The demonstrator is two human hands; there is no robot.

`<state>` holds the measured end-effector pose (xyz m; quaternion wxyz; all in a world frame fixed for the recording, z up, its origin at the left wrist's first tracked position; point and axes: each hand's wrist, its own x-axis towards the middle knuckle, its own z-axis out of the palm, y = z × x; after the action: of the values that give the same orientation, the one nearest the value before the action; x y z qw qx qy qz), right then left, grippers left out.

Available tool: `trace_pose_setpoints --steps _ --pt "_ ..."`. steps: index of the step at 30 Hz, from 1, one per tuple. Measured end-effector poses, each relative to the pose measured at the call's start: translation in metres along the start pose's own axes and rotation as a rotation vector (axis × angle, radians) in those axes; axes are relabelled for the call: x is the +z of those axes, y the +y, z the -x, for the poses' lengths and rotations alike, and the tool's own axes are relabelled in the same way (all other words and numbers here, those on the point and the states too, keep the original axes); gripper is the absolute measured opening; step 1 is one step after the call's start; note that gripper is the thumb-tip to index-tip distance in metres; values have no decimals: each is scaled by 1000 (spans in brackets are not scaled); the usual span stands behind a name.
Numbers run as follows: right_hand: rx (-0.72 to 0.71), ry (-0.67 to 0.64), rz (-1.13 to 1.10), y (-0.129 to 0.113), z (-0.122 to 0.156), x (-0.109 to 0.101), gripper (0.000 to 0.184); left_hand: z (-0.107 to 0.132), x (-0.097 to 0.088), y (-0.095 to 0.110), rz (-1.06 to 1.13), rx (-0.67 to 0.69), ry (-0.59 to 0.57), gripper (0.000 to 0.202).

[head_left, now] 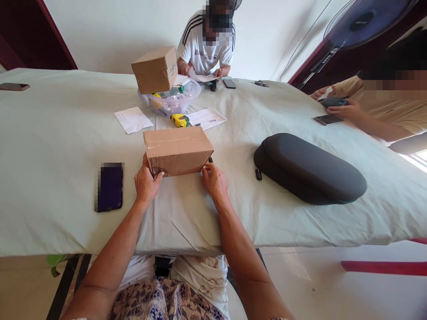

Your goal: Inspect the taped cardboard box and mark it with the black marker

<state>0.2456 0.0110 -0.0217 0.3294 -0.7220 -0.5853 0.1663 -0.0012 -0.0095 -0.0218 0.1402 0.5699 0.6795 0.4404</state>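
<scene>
A taped cardboard box (178,150) lies on the white-clothed table (60,133) straight in front of me. My left hand (146,183) grips its near left corner, thumb on the front face and fingers curled round the side. At the near right corner my right hand (215,180) pinches the bottom edge with bent fingers. A small dark object peeks out behind the box's right end, too hidden to name.
A dark phone (110,186) lies left of my hands, a long black case (308,169) to the right. Behind the box are a yellow tape measure (179,120), papers (133,119), a clear bowl (173,103) under a second box (156,70). Two other people sit opposite and right.
</scene>
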Motion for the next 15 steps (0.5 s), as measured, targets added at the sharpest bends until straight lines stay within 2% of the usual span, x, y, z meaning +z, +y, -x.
trace_pose_setpoints --steps 4,7,12,15 --pt "18 37 100 5 -3 -2 33 0 1 -1 11 -5 7 74" --pt "-25 19 102 4 -3 -4 38 0 0 -1 25 -1 23 73" --pt "-97 -122 37 -5 1 -5 25 1 -6 9 -125 -62 -64 70" --pt "-104 -143 28 -9 3 -6 21 1 -9 12 -165 -83 -110 59"
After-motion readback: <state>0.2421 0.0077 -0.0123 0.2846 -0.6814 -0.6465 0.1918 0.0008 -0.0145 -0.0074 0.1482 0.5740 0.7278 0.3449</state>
